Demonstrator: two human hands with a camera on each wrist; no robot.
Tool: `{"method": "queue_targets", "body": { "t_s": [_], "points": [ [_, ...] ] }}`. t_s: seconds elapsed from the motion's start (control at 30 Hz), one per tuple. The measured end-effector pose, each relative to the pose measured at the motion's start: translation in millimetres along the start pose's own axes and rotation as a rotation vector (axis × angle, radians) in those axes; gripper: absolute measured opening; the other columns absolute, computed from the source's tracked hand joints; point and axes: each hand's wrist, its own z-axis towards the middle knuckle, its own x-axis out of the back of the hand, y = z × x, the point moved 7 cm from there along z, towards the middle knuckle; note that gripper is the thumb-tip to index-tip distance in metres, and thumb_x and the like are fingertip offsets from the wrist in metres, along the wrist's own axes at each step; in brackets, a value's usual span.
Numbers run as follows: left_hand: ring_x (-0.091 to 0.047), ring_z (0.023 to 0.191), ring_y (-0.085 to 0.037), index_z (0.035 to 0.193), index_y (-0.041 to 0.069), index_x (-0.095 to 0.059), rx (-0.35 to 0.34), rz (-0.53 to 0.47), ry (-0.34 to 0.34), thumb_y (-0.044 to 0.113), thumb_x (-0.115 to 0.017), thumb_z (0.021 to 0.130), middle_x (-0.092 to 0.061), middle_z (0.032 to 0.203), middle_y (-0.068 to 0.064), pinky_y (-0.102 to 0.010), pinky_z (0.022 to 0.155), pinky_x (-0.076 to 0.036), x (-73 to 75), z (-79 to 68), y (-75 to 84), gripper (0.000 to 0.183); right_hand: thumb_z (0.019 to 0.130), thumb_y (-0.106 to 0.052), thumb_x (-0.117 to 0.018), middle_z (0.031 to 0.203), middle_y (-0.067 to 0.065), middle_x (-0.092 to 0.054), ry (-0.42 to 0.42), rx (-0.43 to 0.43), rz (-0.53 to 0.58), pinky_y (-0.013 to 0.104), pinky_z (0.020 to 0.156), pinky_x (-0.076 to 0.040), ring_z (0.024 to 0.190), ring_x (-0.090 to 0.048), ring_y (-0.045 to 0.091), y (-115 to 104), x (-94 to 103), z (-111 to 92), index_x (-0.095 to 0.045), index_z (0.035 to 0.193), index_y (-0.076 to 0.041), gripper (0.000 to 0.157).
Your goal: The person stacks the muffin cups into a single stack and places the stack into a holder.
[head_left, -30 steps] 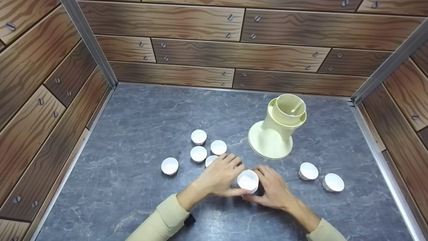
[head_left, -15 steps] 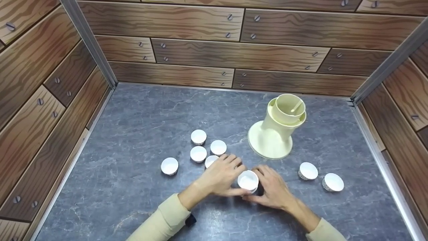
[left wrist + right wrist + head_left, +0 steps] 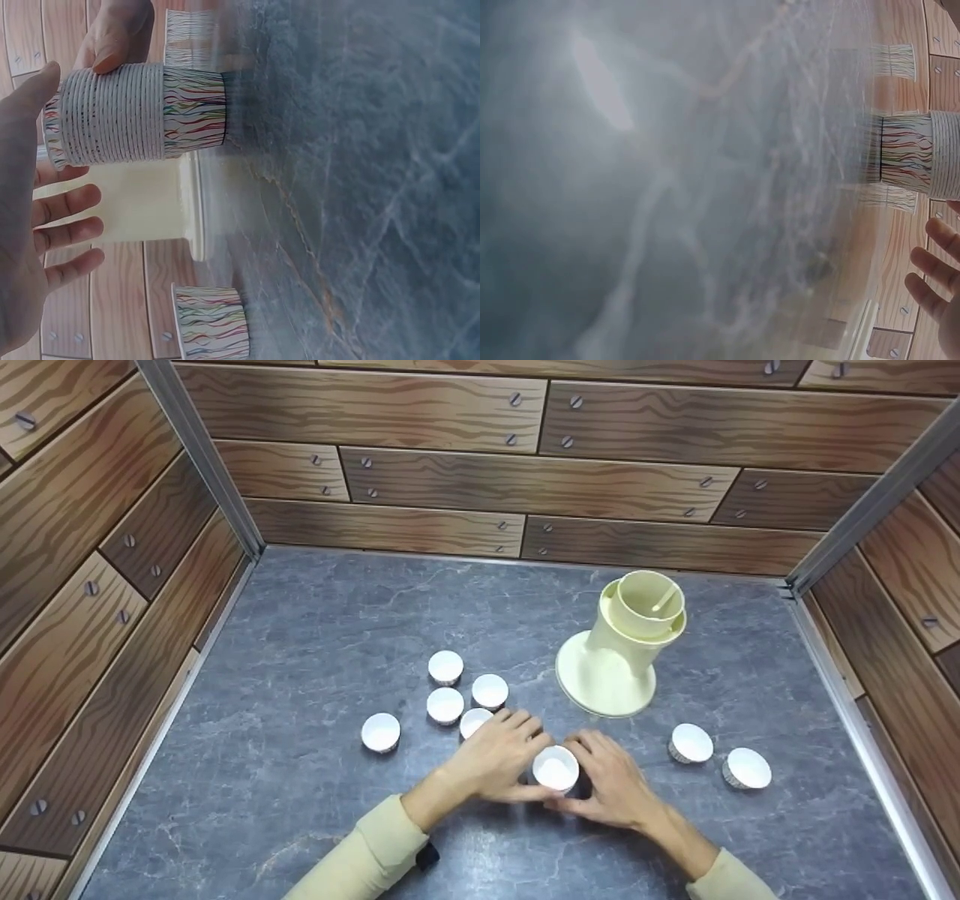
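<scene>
A tall stack of nested white paper cups [image 3: 556,770] stands upright between both hands in the head view. Wavy coloured lines mark its lowest cup, and many rims pile above it in the left wrist view. My left hand [image 3: 504,757] pinches the top paper cup [image 3: 51,135] at its rim, thumb on one side, the other fingers spread out. From the right, my right hand [image 3: 616,780] holds the stack, its thumb [image 3: 111,56] against the rims. Straight right fingers [image 3: 934,262] show beside the stack in the right wrist view.
Several single paper cups [image 3: 445,706] stand left of the stack, one partly behind the left hand. Two more cups [image 3: 691,743] are at the right. A pale yellow stand [image 3: 607,682] with a round base and open cup-shaped top is behind. Wood-patterned walls [image 3: 435,472] enclose the grey tabletop [image 3: 337,607].
The top cup has sunk slightly into the stack, and its rim sits a little lower. The left hand has come down slightly with it; the right hand has barely moved.
</scene>
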Motion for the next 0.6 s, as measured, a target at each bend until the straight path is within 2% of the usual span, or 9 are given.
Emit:
{"method": "queue_targets", "body": {
  "t_s": [0.4, 0.6],
  "points": [
    [-0.061, 0.100, -0.016, 0.117, 0.021, -0.066, 0.001, 0.003, -0.010, 0.082, -0.045, 0.094, -0.065, 0.108, 0.003, -0.031, 0.085, -0.052, -6.4, -1.0, 1.2, 0.068, 0.079, -0.071, -0.078, 0.111, 0.000, -0.066, -0.004, 0.017, -0.006, 0.038, 0.085, -0.057, 0.100, -0.063, 0.016, 1.1, 0.2, 0.0, -0.069, 0.124, -0.016, 0.072],
    [-0.061, 0.102, -0.016, 0.120, 0.022, -0.066, 0.005, -0.008, -0.022, 0.081, -0.045, 0.095, -0.065, 0.110, 0.002, -0.031, 0.085, -0.052, -8.5, -1.5, 1.6, 0.068, 0.078, -0.071, -0.079, 0.112, 0.000, -0.066, -0.016, 0.015, -0.008, 0.037, 0.086, -0.057, 0.101, -0.063, 0.016, 1.6, 0.3, -0.4, -0.069, 0.127, -0.016, 0.075]
  ]
}}
